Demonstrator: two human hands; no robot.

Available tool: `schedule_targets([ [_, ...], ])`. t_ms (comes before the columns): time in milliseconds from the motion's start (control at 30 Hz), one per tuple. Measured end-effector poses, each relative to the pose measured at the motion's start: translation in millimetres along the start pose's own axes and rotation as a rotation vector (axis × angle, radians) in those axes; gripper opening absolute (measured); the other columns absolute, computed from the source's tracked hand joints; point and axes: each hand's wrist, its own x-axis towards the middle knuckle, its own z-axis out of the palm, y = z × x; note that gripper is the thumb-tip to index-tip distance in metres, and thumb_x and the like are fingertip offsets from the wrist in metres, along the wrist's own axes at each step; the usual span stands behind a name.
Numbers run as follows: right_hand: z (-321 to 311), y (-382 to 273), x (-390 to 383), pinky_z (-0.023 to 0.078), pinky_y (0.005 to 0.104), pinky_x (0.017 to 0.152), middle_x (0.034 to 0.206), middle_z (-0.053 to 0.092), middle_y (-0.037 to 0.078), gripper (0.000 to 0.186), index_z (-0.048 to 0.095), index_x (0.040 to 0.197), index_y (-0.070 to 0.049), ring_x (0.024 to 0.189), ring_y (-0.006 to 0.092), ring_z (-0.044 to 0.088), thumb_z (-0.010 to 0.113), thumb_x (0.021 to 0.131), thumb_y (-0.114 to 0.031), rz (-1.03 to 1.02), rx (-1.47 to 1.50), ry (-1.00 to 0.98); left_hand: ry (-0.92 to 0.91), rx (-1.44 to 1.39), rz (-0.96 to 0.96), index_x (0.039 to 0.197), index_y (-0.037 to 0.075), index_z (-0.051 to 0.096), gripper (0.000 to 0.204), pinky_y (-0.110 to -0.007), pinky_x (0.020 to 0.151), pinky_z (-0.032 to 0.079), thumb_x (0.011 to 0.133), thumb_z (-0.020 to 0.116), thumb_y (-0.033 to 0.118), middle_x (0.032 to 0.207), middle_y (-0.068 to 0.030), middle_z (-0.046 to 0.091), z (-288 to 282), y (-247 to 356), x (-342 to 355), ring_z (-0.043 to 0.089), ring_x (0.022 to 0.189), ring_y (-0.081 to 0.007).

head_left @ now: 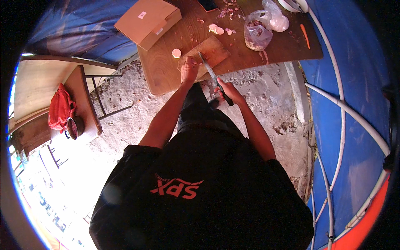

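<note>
A wooden cutting board (217,50) lies at the table's near edge. My right hand (227,89) is closed on the black handle of a long knife (208,65), whose blade points forward and slightly left over the board. My left hand (189,69) rests at the board's left part beside the blade, fingers curled; what they hold, if anything, I cannot make out. A pale round piece (176,53) sits just left of the board. Farther back are pale slices (216,29) and scattered pinkish bits.
The wooden table (156,71) also bears a cardboard box (148,23), plastic bags (257,33), a dark flat object (207,4) and an orange item (305,35). At left stand a smaller table and a red bag (61,108). White pipes and blue sheeting border the right.
</note>
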Motion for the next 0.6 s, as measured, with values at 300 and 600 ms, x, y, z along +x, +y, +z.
schedule_targets([
  [300,17.9,21.7,12.1,0.039,0.0287,0.041,0.048,0.048,0.000,0.062,0.061,0.069,-0.003,0.040,0.0106,0.049,0.053,0.092,-0.060,-0.150,-0.174,0.131,0.153,0.153,-0.031,0.111,0.011,0.047,0.035,-0.051,0.067,0.051,0.081,0.067,0.011,0.081,-0.0161,0.068,20.8,7.3,5.4,0.067,0.078,-0.0388],
  [600,41.2,22.0,8.3,0.050,0.0560,0.069,0.073,0.061,0.034,0.079,0.065,0.077,0.009,0.078,0.0507,0.063,0.039,0.095,-0.062,-0.225,-0.593,0.356,0.212,0.131,-0.122,0.103,0.010,0.050,0.029,-0.049,0.067,0.052,0.078,0.064,0.006,0.079,-0.0130,0.069,21.9,21.9,3.9,0.067,0.078,-0.0382],
])
